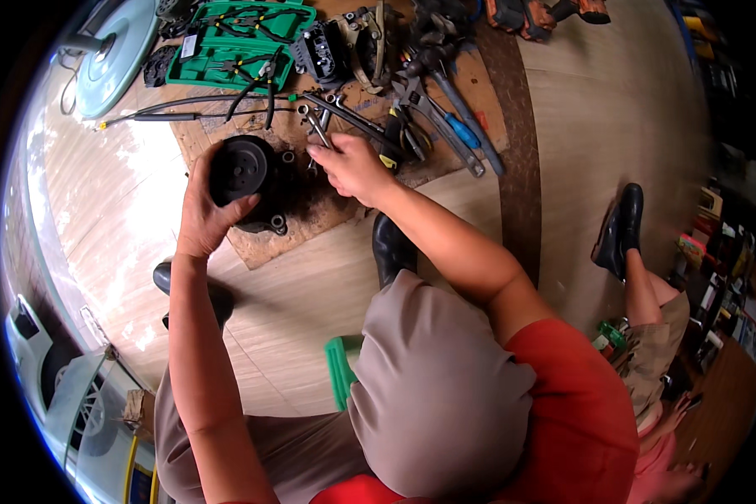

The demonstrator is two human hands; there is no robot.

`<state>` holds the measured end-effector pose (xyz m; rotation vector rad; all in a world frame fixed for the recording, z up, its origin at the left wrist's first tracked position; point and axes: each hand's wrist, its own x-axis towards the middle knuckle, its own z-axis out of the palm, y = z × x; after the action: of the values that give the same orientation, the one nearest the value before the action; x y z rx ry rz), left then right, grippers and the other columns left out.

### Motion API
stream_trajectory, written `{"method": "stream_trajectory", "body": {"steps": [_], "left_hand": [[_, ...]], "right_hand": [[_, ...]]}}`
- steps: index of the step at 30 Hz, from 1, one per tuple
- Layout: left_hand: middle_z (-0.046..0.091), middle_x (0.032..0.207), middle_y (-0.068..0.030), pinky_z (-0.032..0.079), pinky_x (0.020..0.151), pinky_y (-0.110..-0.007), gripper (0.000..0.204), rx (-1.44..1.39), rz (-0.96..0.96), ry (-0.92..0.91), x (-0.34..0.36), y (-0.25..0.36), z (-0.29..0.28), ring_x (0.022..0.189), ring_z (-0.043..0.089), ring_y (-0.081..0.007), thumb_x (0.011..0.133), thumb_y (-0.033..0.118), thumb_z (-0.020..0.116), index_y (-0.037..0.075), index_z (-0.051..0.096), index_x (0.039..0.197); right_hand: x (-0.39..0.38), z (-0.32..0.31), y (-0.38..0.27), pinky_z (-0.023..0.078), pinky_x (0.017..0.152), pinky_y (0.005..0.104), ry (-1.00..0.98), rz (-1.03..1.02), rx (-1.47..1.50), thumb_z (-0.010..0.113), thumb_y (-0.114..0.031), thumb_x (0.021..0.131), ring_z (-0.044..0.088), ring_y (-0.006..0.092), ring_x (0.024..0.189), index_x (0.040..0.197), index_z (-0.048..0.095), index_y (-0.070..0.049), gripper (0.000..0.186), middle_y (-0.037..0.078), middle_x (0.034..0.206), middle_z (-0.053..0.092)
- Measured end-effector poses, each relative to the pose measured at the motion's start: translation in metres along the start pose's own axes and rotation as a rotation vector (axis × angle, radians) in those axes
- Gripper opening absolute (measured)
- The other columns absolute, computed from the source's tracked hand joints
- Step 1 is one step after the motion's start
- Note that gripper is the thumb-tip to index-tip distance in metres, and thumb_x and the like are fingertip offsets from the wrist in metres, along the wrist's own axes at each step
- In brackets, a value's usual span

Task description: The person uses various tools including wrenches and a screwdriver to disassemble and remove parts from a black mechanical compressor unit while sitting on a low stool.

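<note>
My left hand [202, 212] is wrapped round a black pulley-like part [242, 172], its thumb and fingers on either side of the rim. Beneath the pulley is a dark metal housing with bolt lugs, partly hidden, resting on a stained sheet of cardboard [332, 225]. Just to the right, my right hand [357, 170] has closed on a silver wrench [317, 128] pointing away from me. Some of the wrench is covered by the fingers. Next to that hand lie more wrenches, black-and-yellow pliers [410, 137] and a large adjustable wrench [437, 122].
A green tool case [244, 42] with several pliers sits at the far left. Dark metal parts [370, 46] stand behind the tools. Orange-black power tools [525, 17] are at the far edge. A fan base [105, 50] is far left; another person's leg [647, 290] is at right.
</note>
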<state>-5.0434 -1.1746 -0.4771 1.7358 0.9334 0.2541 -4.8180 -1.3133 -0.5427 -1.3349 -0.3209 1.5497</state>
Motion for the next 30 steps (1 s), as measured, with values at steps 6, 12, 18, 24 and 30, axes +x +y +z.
{"method": "stream_trajectory", "body": {"steps": [6,12,18,24,30], "left_hand": [[0.059,0.129,-0.0123,0.039,0.107,-0.034,0.081,0.033,-0.006,-0.169,0.062,0.005,-0.015,0.122,0.054,-0.0224,0.073,0.028,0.080,-0.002,0.046,0.140],[0.061,0.127,-0.0149,0.041,0.104,-0.035,0.084,0.075,-0.162,-0.310,0.128,0.002,-0.018,0.119,0.056,-0.0241,0.071,0.039,0.081,-0.001,0.050,0.138],[0.064,0.125,-0.0202,0.045,0.101,-0.037,0.094,0.293,-0.119,-0.565,0.163,0.010,0.022,0.117,0.060,-0.0302,0.062,0.046,0.085,0.000,0.052,0.138],[0.067,0.119,-0.0245,0.052,0.096,-0.044,0.079,0.955,-0.184,-0.730,0.160,0.050,0.119,0.115,0.063,-0.0375,0.064,0.053,0.079,-0.002,0.067,0.119],[0.056,0.131,-0.0237,0.047,0.103,-0.042,0.072,0.931,-0.232,-0.425,0.135,0.036,0.143,0.121,0.058,-0.0373,0.067,0.049,0.074,0.006,0.065,0.124]], "right_hand": [[0.026,0.019,-0.028,0.025,0.036,0.0245,-0.104,0.034,-0.014,0.060,-0.037,0.100,0.033,0.0051,0.042,0.085,0.048,-0.012,0.031,-0.006,0.055,0.035],[0.053,0.027,-0.026,0.024,0.036,0.0260,-0.016,0.049,-0.010,0.062,-0.046,0.097,0.032,0.0067,0.041,0.078,0.045,-0.013,0.042,-0.006,0.054,0.035],[0.026,0.010,0.006,0.024,0.037,0.0282,0.117,0.106,0.169,0.065,-0.044,0.096,0.033,0.0096,0.040,0.073,0.044,-0.014,0.043,-0.005,0.055,0.035],[0.001,-0.025,0.085,0.025,0.040,0.0281,0.051,0.246,0.771,0.059,-0.045,0.099,0.034,0.0108,0.044,0.079,0.039,-0.019,0.038,-0.004,0.057,0.032],[-0.008,-0.039,0.074,0.028,0.042,0.0273,0.139,0.373,0.595,0.059,-0.047,0.098,0.038,0.0117,0.048,0.079,0.041,-0.018,0.039,-0.003,0.061,0.037]]}}
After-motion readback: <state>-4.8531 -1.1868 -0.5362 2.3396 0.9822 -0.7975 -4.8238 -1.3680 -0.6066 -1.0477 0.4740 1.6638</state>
